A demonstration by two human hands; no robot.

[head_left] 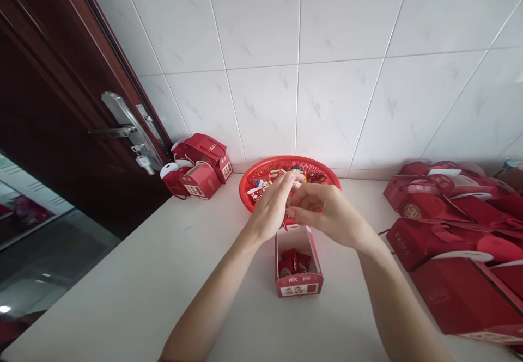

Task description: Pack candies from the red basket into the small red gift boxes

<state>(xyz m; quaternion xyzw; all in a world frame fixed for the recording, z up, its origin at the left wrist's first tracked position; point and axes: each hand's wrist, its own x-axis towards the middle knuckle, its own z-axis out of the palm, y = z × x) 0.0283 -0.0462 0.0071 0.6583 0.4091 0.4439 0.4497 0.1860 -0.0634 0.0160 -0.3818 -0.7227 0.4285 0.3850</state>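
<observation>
Cupped loosely together, the left hand (269, 209) and right hand (333, 215) hide whatever they hold, so I can't tell its hold, and small sweets might slip between loose fingers beside the open red box (299, 286) below.

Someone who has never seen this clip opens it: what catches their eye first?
Probably the bright red basket of wrapped sweets against the white tiled wall, with the left hand and right hand meeting over its near edge. Next, the open red box just below them, a few red packets inside, and the heap of red boxes along the right.
</observation>
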